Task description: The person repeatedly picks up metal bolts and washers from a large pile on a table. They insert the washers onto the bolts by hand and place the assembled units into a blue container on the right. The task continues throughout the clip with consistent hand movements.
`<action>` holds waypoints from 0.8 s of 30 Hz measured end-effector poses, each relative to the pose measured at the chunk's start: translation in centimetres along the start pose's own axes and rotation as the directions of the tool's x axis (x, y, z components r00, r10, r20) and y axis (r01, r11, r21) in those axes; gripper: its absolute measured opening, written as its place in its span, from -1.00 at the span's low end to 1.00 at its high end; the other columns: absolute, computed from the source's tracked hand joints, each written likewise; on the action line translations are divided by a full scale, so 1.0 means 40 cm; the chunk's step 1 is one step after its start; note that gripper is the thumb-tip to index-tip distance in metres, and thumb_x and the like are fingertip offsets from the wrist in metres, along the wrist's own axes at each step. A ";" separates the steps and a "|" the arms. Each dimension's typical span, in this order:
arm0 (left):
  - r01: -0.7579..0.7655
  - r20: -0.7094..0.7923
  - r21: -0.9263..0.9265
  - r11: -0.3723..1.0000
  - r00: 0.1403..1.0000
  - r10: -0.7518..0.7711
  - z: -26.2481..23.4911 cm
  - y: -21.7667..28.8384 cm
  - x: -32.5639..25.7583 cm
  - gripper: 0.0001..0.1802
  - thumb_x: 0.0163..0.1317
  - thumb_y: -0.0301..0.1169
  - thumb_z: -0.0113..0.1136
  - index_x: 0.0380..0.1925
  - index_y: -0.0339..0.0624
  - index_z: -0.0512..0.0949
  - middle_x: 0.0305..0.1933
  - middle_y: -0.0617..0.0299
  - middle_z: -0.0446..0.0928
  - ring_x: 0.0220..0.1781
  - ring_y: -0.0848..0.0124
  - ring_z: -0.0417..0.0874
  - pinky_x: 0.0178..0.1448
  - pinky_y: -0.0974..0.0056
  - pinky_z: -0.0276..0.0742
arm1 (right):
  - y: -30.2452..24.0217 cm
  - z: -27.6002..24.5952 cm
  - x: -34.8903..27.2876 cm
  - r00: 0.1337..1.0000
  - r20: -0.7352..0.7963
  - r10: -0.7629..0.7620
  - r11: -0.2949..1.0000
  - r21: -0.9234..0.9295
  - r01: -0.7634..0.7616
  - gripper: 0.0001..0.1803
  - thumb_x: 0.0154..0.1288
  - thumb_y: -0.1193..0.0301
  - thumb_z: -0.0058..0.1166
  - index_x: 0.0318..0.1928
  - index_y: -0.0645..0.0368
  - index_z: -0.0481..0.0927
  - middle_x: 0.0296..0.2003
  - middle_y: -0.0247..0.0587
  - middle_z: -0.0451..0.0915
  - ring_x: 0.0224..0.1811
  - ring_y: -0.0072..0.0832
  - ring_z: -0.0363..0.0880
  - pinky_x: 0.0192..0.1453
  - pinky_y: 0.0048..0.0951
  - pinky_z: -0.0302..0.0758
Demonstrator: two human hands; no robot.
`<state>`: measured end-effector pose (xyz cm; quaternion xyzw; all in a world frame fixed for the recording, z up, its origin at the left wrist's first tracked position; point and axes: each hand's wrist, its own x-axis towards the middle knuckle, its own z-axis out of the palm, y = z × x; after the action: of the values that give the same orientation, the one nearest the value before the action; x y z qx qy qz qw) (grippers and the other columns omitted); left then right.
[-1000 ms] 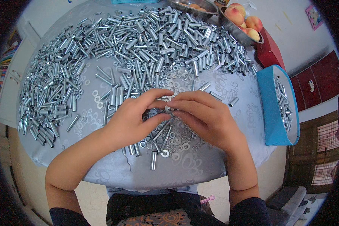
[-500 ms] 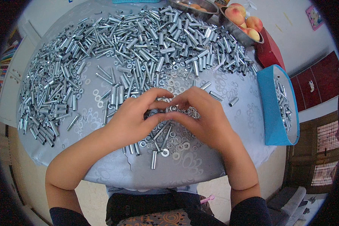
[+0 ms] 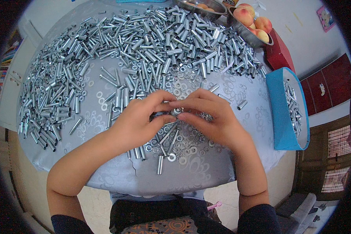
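My left hand (image 3: 138, 119) is closed around a small silvery anchor bolt (image 3: 177, 111), of which only the round end with a ring or nut shows; the rest lies hidden behind my fingers. My right hand (image 3: 212, 117) meets it from the other side, its thumb and forefinger pinching at that end. Loose washers (image 3: 193, 149) lie on the table below both hands. Near the front edge lies one metal sleeve (image 3: 160, 164), with several bolts (image 3: 168, 134) and more sleeves beside my left wrist.
A wide heap of sleeves, bolts and nuts (image 3: 144, 43) covers the far and left table (image 3: 117, 175). At right stands a blue fabric bin (image 3: 279, 113) holding metal parts (image 3: 293, 109). Metal bowls hold peaches (image 3: 243, 17) and round orange things (image 3: 202, 6), near a red box (image 3: 279, 52).
The fingers of my right hand have straightened and reached slightly left across the bolt's end. My left hand stays nearly in place, still holding the bolt.
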<state>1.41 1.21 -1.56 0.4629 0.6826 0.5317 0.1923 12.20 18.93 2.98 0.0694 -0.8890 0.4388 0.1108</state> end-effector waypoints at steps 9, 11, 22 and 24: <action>0.000 0.048 0.095 0.996 0.999 -0.004 -0.011 0.013 0.003 -0.68 0.19 -0.47 0.23 -0.03 -0.28 0.58 -0.19 0.07 0.67 -0.14 0.44 0.68 -0.05 0.34 0.56 | 0.009 0.011 -0.004 0.998 -0.036 -0.043 0.991 -0.129 0.038 -0.77 0.11 0.42 0.28 -0.18 0.13 0.62 -0.42 -0.20 0.50 -0.33 -0.29 0.54 -0.26 -0.34 0.47; -0.010 0.057 0.112 0.994 0.998 0.004 -0.015 0.009 0.001 -0.67 0.18 -0.45 0.26 -0.03 -0.26 0.59 -0.24 0.07 0.68 -0.21 0.45 0.69 -0.11 0.35 0.56 | 0.009 0.014 -0.003 0.998 -0.039 -0.049 0.990 -0.132 0.044 -0.77 0.08 0.41 0.30 -0.21 0.13 0.62 -0.45 -0.21 0.49 -0.35 -0.30 0.53 -0.28 -0.35 0.47; -0.017 -0.042 -0.065 0.998 0.999 0.014 -0.008 0.010 -0.001 -0.58 0.09 -0.34 0.39 -0.04 -0.26 0.59 -0.19 0.03 0.67 -0.16 0.32 0.72 -0.07 0.31 0.59 | 0.013 0.013 0.001 0.998 -0.070 -0.011 0.999 -0.041 0.008 -0.76 0.09 0.44 0.31 -0.20 0.15 0.63 -0.39 -0.20 0.55 -0.33 -0.33 0.57 -0.25 -0.40 0.50; -0.039 0.001 -0.026 0.999 0.999 0.039 -0.017 0.020 0.003 -0.56 0.08 -0.36 0.40 -0.02 -0.25 0.58 -0.16 0.04 0.67 -0.11 0.32 0.72 -0.02 0.31 0.58 | 0.017 0.013 -0.001 0.998 -0.061 -0.003 1.000 -0.019 0.001 -0.75 0.10 0.45 0.30 -0.17 0.15 0.63 -0.36 -0.18 0.58 -0.30 -0.32 0.59 -0.22 -0.40 0.51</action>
<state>1.17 0.94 -0.57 0.4740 0.6665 0.5438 0.1882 12.01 18.94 2.14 0.0558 -0.8892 0.4322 0.1391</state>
